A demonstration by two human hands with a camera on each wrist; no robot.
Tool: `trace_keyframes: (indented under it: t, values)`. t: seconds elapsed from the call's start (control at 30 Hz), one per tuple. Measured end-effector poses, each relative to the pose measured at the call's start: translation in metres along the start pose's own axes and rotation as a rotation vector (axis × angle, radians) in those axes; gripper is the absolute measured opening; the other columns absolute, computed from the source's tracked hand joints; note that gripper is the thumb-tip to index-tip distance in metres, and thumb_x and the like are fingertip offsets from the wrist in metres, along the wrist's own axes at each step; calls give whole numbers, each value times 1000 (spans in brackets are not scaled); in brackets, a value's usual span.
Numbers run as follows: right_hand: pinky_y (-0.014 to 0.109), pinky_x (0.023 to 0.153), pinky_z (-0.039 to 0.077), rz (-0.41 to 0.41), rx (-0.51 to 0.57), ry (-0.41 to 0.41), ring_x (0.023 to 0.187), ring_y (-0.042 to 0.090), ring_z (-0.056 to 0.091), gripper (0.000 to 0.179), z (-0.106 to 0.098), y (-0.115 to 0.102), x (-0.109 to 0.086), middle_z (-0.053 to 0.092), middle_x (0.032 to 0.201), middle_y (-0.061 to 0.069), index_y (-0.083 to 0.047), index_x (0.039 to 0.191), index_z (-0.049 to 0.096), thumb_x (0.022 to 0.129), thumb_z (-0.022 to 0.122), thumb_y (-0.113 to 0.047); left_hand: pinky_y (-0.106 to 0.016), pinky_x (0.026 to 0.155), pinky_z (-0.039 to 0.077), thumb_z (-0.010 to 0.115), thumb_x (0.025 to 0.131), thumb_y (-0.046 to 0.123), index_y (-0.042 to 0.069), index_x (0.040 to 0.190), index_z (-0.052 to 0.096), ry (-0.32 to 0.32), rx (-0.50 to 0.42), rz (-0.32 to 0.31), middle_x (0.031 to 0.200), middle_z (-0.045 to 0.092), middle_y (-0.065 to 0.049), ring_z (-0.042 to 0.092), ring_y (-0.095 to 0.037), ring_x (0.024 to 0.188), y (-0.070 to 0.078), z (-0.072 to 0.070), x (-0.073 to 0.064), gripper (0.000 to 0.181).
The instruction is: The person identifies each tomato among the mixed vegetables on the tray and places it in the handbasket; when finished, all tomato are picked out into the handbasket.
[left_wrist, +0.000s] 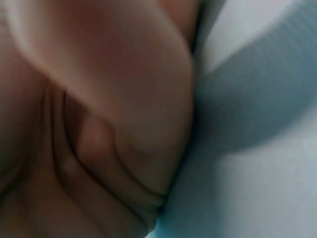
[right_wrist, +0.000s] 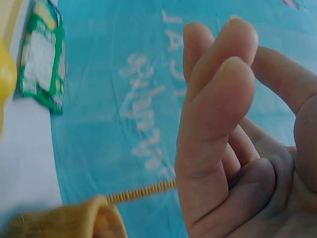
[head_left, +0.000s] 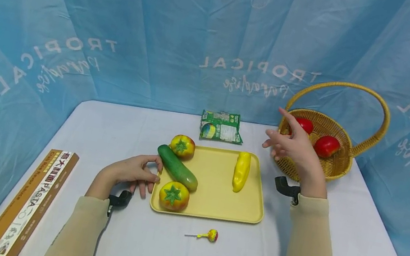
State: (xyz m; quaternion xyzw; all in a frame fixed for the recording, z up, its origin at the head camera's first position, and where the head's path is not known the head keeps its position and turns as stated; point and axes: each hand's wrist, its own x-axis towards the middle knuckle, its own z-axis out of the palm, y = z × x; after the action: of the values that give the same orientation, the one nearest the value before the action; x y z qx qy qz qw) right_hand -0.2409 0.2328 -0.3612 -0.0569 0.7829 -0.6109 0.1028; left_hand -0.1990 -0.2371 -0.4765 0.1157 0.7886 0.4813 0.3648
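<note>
At the left edge of a yellow tray (head_left: 210, 216), my left hand (head_left: 131, 173) has its thumb and forefinger bent at the rim. Its other fingers hang outside the tray. Close to those fingertips lie a green cucumber (head_left: 177, 168) and two yellow-red fruits with green leafy tops, one behind (head_left: 183, 146) and one in front (head_left: 174, 196). My right hand (head_left: 296, 146) is raised by the left side of a wicker basket (head_left: 338, 175), its fingers apart and holding nothing. Two red fruits show in the basket, one (head_left: 326, 146) fully and one (head_left: 304, 125) partly behind the hand.
A long yellow pepper-like vegetable (head_left: 241, 172) lies on the tray's right part. Behind the tray is a green snack packet (head_left: 221, 127). In front lies a lollipop (head_left: 212, 235). A long pasta box (head_left: 29, 202) is at left. The basket's tall handle (head_left: 385, 121) arches upward.
</note>
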Motion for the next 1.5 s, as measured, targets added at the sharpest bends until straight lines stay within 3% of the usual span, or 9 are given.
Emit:
trace_keyframes:
  t: [0.2,0.57,0.77,0.87,1.07,1.37,1.5]
  values:
    - [31,58,60,-25,36,-106,60,19,71,81,30,-3,12,81,88,5,-39,168,23,103,71,-33,-22,43,48,71,102,25,8,128,47,-2,0,-4,78,77,-10,76,-22,58,1,0,0,39]
    - [42,63,63,10,-5,-231,63,28,71,75,100,-1,37,80,95,18,-43,164,30,102,72,-34,-23,43,48,72,102,26,8,127,48,-2,-1,-3,78,77,-11,76,-24,58,-2,1,2,39]
    - [60,77,63,27,-79,-331,83,55,71,78,131,11,50,79,101,23,-40,167,26,103,71,-35,-23,43,48,71,102,24,7,127,47,-2,-2,0,78,77,-11,76,-23,58,-2,2,2,39]
    - [60,79,63,42,-96,-354,91,61,68,78,141,17,54,79,102,22,-40,167,26,103,71,-35,-22,43,48,71,102,24,7,127,48,-3,1,-3,78,77,-11,76,-22,57,0,2,2,38]
    - [52,74,65,63,-115,-373,87,57,71,79,153,26,59,78,105,26,-40,167,26,103,71,-33,-22,43,48,70,102,24,7,127,48,0,6,-8,78,77,-10,76,-22,57,2,1,1,37]
    - [44,66,65,79,-132,-413,65,31,72,78,172,35,67,79,98,23,-42,164,31,101,74,-32,-23,43,49,71,102,25,7,127,47,3,11,-1,79,78,-11,76,-22,58,0,-1,0,39]
    - [40,64,64,86,-141,-427,62,27,71,80,176,37,68,79,95,21,-37,167,29,101,74,-31,-23,43,49,70,103,25,7,127,47,0,9,5,79,78,-12,76,-23,58,0,-1,0,38]
